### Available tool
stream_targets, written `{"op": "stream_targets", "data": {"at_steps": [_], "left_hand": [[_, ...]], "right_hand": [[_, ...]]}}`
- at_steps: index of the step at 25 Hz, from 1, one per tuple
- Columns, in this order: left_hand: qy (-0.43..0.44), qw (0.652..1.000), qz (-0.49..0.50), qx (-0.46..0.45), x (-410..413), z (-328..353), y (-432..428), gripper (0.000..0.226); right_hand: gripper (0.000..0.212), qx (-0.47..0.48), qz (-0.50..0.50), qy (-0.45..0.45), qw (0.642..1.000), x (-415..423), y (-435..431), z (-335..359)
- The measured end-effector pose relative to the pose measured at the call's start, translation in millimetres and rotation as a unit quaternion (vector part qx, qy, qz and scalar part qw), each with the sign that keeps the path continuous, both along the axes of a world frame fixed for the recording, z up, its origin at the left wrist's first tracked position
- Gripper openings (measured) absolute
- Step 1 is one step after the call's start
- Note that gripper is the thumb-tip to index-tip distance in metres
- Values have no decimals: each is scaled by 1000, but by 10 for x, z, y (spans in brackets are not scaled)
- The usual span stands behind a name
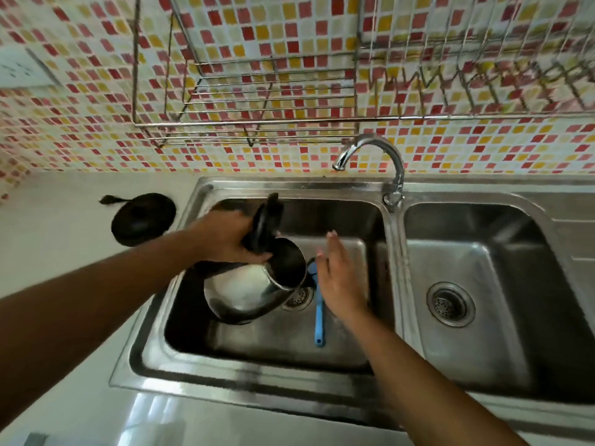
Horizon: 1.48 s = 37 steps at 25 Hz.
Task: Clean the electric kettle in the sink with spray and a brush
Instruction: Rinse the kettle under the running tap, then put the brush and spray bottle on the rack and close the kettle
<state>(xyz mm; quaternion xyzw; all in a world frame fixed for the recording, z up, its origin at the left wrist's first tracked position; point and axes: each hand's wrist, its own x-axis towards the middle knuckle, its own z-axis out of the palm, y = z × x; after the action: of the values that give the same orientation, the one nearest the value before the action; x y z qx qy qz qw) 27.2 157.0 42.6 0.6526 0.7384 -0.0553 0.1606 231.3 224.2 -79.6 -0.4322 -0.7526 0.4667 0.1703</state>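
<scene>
The left hand (222, 236) grips the handle of the steel kettle (244, 294), tipped on its side over the left sink bowl (354, 217). The right hand (338, 281) is flat, holding nothing, just above the blue brush (319, 317). Next it likely must pick up the brush

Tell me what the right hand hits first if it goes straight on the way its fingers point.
Likely the rear wall of the left basin: the right hand points its fingers there, passing right of the kettle, with nothing between. Height is unclear; it might clear the rim and reach the tiled wall.
</scene>
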Motion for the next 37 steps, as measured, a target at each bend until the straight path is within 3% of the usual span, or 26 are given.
{"op": "stream_targets", "data": {"at_steps": [1,2,3,4,6,10,14,18,20,22,24,26,29,32,36,37], "left_hand": [[-54,998,38,21,-66,-49,-184,77],[-116,987,108,24,-67,-104,-356,61],[-180,968,173,36,-47,-192,-518,30],[-234,947,214,58,-36,-292,-650,24],[-304,908,277,82,-31,-603,-899,46],[-382,839,377,86,-70,-1040,-1186,34],[-422,787,446,67,-156,-1347,-1426,53],[-438,765,464,91,-253,-1492,-1456,52],[-438,749,483,115,-253,-1491,-1466,67],[-430,711,537,145,-206,-1462,-1518,57],[-407,704,557,170,-176,-1462,-1642,44],[-379,729,533,204,-121,-1394,-1793,45],[-257,750,523,314,217,-1185,-1797,65],[-218,774,462,373,670,-845,-1366,70],[-261,710,569,323,492,-825,-888,63],[-254,719,552,337,487,-814,-870,60]], "right_hand": [[57,-32,21,-28,999,-173,-64,-17],[56,-73,31,-59,995,-292,-110,-59],[54,-119,27,-77,990,-370,-148,-112],[48,-162,20,-83,983,-427,-180,-156],[36,-157,30,-92,983,-534,-233,-310],[36,-72,68,-133,986,-728,-337,-516],[38,-44,88,-137,986,-881,-457,-619],[38,-35,74,-151,985,-982,-464,-638],[40,-59,61,-148,985,-1000,-477,-644],[51,-117,55,-136,982,-962,-497,-636],[57,-141,50,-107,983,-873,-481,-535],[46,-83,15,-36,996,-693,-355,-352],[17,56,-74,51,994,-262,17,-55],[15,159,-162,0,974,210,395,-27],[16,153,-153,-37,976,469,438,-328],[17,145,-147,-47,977,497,393,-385]]}}
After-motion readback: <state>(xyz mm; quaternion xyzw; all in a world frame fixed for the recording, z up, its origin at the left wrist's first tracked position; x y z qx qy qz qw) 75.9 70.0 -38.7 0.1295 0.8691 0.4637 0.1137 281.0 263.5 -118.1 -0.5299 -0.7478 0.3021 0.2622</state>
